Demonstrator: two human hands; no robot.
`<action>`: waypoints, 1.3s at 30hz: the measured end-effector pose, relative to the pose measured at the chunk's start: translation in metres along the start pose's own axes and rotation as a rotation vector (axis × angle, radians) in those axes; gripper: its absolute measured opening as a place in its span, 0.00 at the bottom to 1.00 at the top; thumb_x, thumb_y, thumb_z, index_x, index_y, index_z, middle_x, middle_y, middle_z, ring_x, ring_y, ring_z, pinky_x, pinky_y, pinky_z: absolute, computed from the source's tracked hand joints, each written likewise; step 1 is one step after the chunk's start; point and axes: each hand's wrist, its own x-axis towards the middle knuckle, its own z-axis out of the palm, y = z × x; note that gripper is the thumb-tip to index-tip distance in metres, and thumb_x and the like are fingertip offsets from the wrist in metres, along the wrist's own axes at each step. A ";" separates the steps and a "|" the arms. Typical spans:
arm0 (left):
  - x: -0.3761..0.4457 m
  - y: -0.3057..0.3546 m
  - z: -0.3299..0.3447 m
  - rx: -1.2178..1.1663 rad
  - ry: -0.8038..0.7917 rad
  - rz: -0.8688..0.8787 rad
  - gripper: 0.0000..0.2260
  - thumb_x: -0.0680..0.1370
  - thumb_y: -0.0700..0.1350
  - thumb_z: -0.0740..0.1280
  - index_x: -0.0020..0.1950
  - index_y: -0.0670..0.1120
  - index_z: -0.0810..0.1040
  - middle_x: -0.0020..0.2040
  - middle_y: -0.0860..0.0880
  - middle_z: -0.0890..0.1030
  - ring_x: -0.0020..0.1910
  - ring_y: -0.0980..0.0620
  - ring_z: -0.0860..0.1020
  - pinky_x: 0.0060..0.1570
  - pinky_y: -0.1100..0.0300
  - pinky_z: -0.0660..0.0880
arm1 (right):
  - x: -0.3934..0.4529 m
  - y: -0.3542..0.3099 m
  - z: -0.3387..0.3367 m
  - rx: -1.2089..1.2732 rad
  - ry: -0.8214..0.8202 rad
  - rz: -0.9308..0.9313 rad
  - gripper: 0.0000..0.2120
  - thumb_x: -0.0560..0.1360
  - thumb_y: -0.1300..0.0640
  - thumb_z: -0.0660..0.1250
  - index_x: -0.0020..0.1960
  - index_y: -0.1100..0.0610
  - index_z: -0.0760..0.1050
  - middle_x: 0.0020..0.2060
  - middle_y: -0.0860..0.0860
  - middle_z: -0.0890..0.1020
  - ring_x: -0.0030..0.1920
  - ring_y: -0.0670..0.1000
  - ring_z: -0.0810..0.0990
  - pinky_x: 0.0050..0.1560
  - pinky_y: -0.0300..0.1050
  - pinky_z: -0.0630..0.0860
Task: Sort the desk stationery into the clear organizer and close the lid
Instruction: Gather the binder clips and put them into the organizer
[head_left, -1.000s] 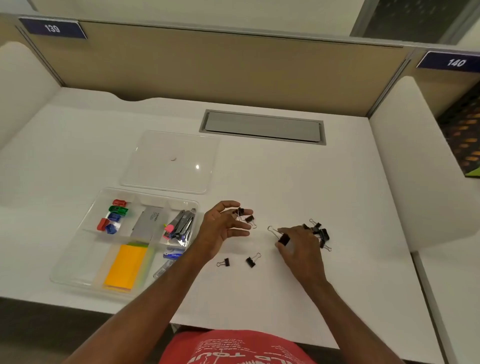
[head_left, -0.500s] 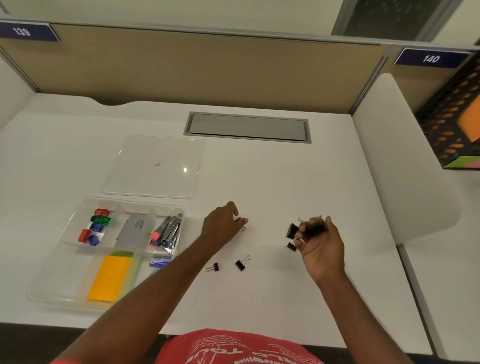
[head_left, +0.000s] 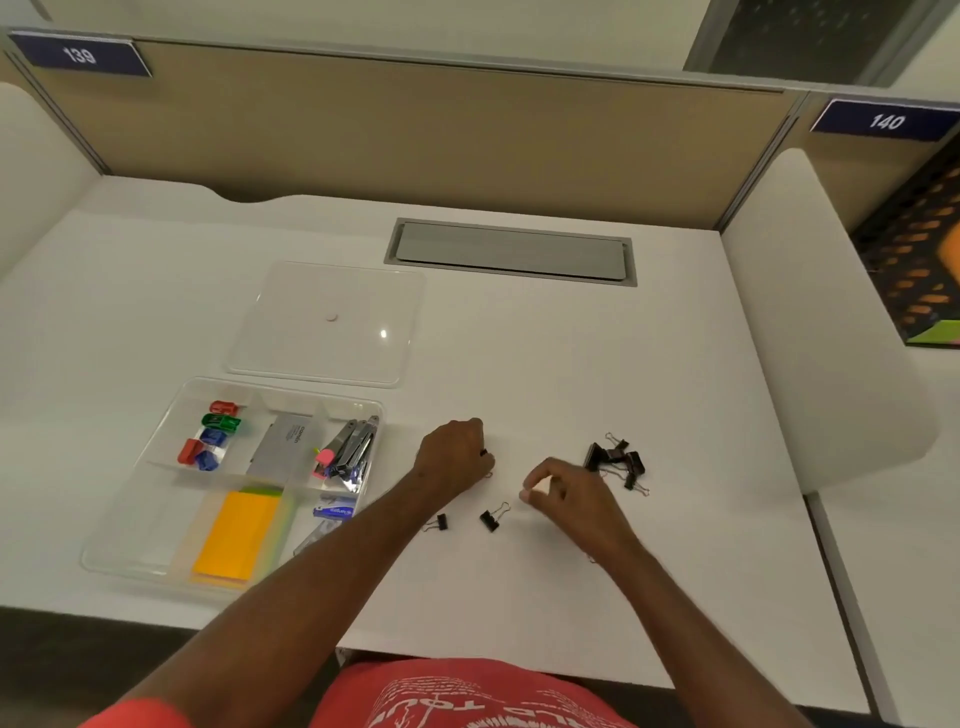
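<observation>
The clear organizer sits at the desk's front left. It holds coloured sharpeners, a grey card, a bundle of pens, orange sticky notes and a blue item. Its clear lid lies flat just behind it. My left hand is closed to the right of the organizer, with a black binder clip showing at its fingers. My right hand rests on the desk with fingertips pinched together and nothing visible in them. A pile of black binder clips lies just right of it. Two loose binder clips lie between my forearms.
A grey cable hatch is set into the desk at the back. A tan partition closes the rear, and white dividers stand on both sides. The desk's front edge runs just above my red shirt.
My left hand closed into a fist over the clips it was fingering. My right hand lifted a cluster of clips, then moved left; the pile now lies on the desk beside it.
</observation>
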 end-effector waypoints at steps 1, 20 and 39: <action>-0.003 -0.002 0.000 -0.004 0.002 -0.009 0.09 0.74 0.50 0.67 0.48 0.46 0.75 0.46 0.48 0.82 0.46 0.46 0.80 0.42 0.56 0.74 | -0.002 0.001 0.010 -0.171 -0.042 -0.017 0.09 0.70 0.40 0.70 0.48 0.42 0.76 0.26 0.43 0.73 0.29 0.43 0.73 0.29 0.36 0.65; -0.104 -0.100 -0.058 -1.027 -0.230 -0.255 0.10 0.76 0.48 0.70 0.46 0.41 0.81 0.34 0.46 0.82 0.24 0.52 0.74 0.26 0.59 0.77 | 0.004 -0.012 0.067 -0.659 -0.043 -0.146 0.16 0.75 0.48 0.67 0.62 0.40 0.68 0.46 0.45 0.83 0.46 0.50 0.81 0.40 0.43 0.70; -0.142 -0.309 -0.136 -1.258 0.120 -0.281 0.05 0.80 0.39 0.67 0.51 0.38 0.80 0.45 0.39 0.85 0.42 0.43 0.85 0.45 0.52 0.84 | 0.027 -0.170 0.144 0.194 0.030 -0.032 0.06 0.73 0.55 0.74 0.47 0.46 0.79 0.22 0.47 0.72 0.24 0.47 0.67 0.26 0.38 0.65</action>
